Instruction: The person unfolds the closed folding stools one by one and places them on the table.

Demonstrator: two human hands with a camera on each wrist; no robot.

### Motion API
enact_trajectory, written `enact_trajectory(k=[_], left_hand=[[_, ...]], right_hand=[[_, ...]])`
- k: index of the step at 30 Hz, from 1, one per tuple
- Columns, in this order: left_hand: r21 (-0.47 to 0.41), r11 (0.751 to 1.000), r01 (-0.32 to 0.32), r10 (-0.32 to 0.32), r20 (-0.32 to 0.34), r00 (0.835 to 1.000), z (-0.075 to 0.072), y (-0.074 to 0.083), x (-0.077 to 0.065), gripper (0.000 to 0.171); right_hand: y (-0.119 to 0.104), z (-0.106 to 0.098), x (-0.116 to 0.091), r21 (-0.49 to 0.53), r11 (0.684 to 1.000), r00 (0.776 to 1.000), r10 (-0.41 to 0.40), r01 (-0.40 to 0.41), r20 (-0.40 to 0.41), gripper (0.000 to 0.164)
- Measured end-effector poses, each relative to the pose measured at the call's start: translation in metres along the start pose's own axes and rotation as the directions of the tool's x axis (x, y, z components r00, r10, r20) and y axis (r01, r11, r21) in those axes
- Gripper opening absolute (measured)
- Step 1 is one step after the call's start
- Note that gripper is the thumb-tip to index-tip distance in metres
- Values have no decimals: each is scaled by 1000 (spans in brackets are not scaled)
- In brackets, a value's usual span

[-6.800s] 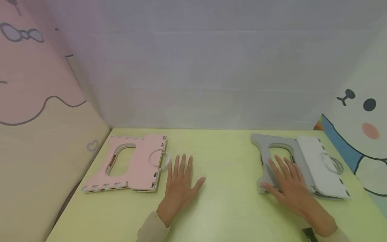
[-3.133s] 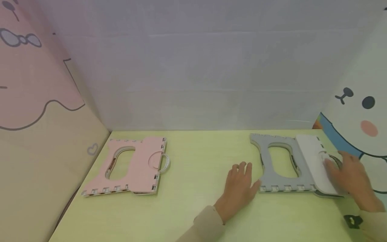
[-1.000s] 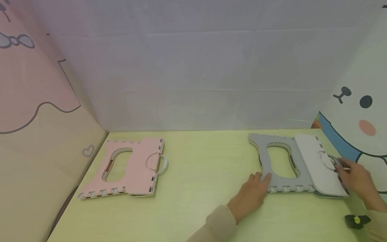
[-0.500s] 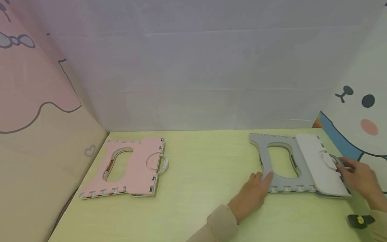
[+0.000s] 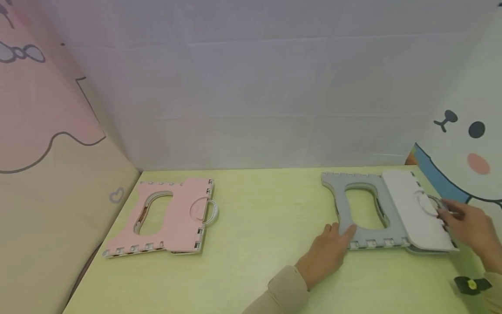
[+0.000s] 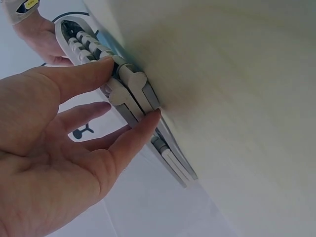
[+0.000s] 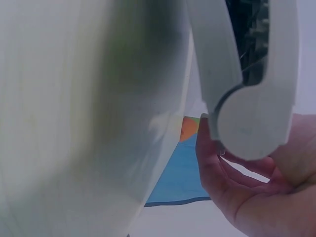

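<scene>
A grey-and-white folding stool [image 5: 412, 213], folded flat, lies at the right of the table. My left hand [image 5: 327, 255] grips its near left corner; the left wrist view shows the thumb [image 6: 81, 79] on one face and a fingertip at the hinged edge. At the stool's right side my right hand [image 5: 468, 226] holds the edge beside the loop handle [image 5: 433, 200], fingers bent round it. In the right wrist view the stool's rounded end [image 7: 254, 123] covers part of that hand. A pink folding stool [image 5: 182, 218], also folded, lies at the left, untouched.
The pale yellow-green table [image 5: 270, 209] ends at a grey back wall [image 5: 251, 100]. Cartoon-printed panels stand at the left [image 5: 51, 96] and right [image 5: 459, 148]. A dark wrist device [image 5: 472, 285] is on the right wrist.
Earlier both hands lay spread, the right over the grey stool. Since then the left hand moved right to its near corner and the right to its handle side. Lately its white side shifted slightly.
</scene>
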State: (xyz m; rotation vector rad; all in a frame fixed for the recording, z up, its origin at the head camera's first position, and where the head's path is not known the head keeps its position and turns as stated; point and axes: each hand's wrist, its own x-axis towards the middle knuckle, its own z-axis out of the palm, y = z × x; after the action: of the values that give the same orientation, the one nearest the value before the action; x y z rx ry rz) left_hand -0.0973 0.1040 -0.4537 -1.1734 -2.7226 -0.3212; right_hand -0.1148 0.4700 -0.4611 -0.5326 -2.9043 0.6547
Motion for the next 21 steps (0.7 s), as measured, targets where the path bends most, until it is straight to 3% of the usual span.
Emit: enact_trajectory(k=[15,21], left_hand=[[33,999,-8,9,-38,999,2,-4,-1,57],[-29,1000,-5,4,-65,998,3,-6,-1,55]], right_hand=[[-19,-20,-7,-16,993,993,-113,113,-39,45],[-24,-24,-11,28,987,987,-153,155,-58,50]])
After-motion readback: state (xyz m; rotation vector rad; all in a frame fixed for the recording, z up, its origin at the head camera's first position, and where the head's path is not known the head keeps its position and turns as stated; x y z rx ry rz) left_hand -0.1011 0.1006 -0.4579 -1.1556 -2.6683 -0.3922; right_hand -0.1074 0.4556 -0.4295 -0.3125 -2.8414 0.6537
